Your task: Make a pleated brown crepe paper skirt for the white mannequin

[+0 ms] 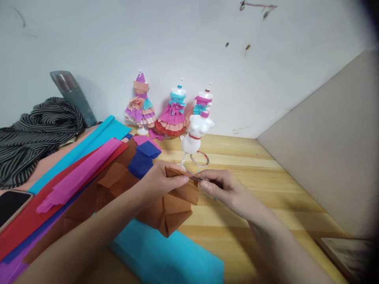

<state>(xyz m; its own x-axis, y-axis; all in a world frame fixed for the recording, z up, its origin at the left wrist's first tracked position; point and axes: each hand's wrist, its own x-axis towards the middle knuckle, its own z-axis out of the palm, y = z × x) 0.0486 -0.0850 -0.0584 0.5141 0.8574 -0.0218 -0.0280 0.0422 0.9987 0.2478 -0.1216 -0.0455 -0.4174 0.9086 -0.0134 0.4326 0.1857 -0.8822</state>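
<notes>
My left hand (160,179) pinches the upper edge of a folded brown paper (185,191) in the middle of the view. My right hand (220,187) is closed round small scissors (194,177), whose blades lie at the edge of the paper beside my left thumb. The handles are mostly hidden by my fingers. Just behind my hands stands a white mannequin (197,128) with a red band round its waist and a pink band at its neck. More brown paper (171,211) lies below my left hand.
Three small mannequins in paper dresses (171,118) stand against the wall. Coloured paper sheets (77,157), striped cloth (38,130), a bottle (74,94) and a phone (13,205) are at left. A tape ring (208,157) lies behind my hands, blue paper (171,256) in front.
</notes>
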